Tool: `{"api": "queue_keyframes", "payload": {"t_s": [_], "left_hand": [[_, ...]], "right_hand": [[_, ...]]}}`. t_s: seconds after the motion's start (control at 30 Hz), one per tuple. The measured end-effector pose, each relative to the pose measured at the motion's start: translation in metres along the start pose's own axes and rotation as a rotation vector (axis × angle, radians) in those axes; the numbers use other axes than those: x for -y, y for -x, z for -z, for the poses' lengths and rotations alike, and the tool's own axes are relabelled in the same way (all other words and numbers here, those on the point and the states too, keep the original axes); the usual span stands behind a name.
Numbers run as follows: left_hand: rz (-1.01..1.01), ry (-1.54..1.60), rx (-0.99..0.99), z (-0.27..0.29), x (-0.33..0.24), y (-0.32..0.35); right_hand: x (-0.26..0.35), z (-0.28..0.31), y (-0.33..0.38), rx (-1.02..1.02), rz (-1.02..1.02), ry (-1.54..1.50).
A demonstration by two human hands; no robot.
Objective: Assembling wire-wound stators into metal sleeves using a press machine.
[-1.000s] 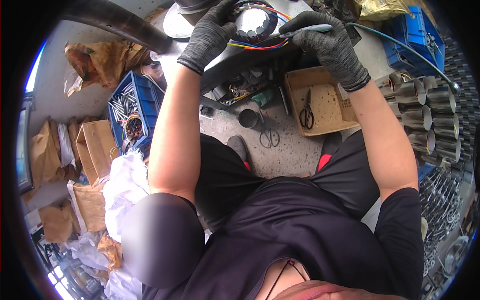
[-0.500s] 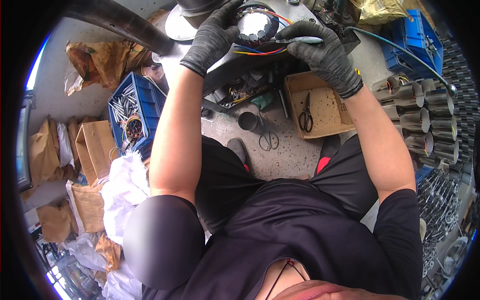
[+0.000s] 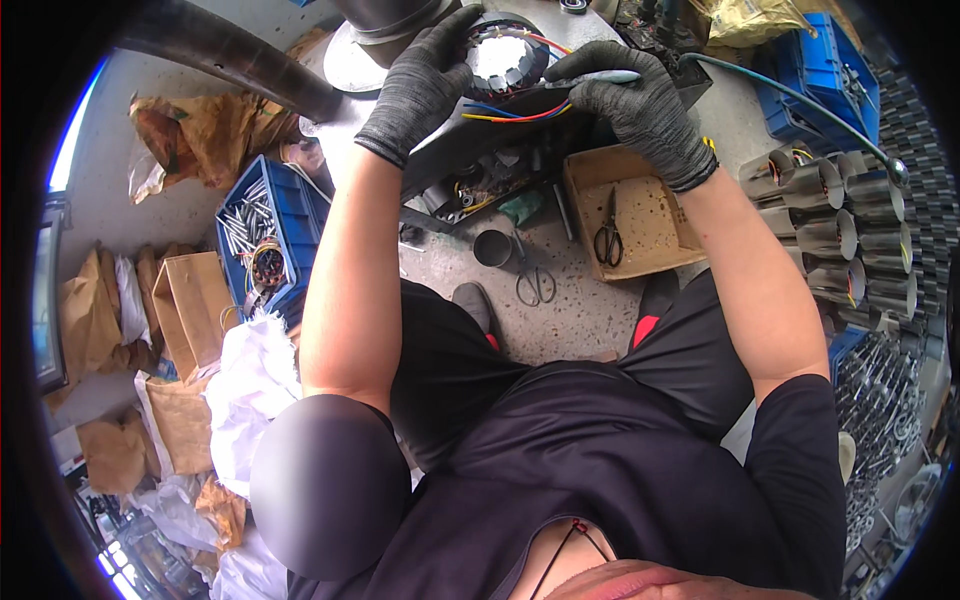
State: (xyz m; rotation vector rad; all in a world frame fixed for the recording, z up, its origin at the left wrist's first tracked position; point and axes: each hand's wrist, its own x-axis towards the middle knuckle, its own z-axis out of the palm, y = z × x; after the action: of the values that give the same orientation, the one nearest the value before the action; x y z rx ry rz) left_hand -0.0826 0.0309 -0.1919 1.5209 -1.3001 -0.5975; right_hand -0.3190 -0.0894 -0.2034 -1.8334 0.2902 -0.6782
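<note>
Through the head camera we look down on our two gloved hands at the top of the picture, working on a round motor stator with a bright metal core and dark windings (image 3: 505, 62), which sits on the edge of a dark bench (image 3: 450, 150) above our knees. Our left hand (image 3: 420, 85) curls around the stator's left rim, fingers closed on it as a brace. Our right hand (image 3: 635, 105) is closed on a slim grey metal tool (image 3: 595, 78) whose tip points in toward the red, yellow and blue lead wires (image 3: 520, 110) trailing from the stator's lower side.

To do this step well, we judge that the left hand should hold the stator firm so it cannot turn, while the right brings the tool in low and gently, keeping the tip off the wire insulation and the windings. Short, controlled strokes suit this better than force.

On the floor below lie a shallow brown cardboard box (image 3: 640, 215) with black pliers (image 3: 607, 235) inside, steel scissors (image 3: 535, 285) just beside it, and a blue plastic crate of metal pins (image 3: 265, 235) to our left. Shiny metal tubes (image 3: 840, 230) are stacked at the right.
</note>
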Motion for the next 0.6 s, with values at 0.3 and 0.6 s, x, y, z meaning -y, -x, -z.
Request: {"api": "queue_keyframes", "payload": {"t_s": [0.3, 0.6], "left_hand": [[0.010, 0.047, 0.004, -0.002, -0.004, 0.005], [0.034, 0.125, 0.043, -0.005, -0.014, 0.006]], "right_hand": [[0.018, 0.003, 0.002, 0.039, -0.137, -0.073], [-0.001, -0.008, 0.000, -0.088, 0.179, 0.082]]}}
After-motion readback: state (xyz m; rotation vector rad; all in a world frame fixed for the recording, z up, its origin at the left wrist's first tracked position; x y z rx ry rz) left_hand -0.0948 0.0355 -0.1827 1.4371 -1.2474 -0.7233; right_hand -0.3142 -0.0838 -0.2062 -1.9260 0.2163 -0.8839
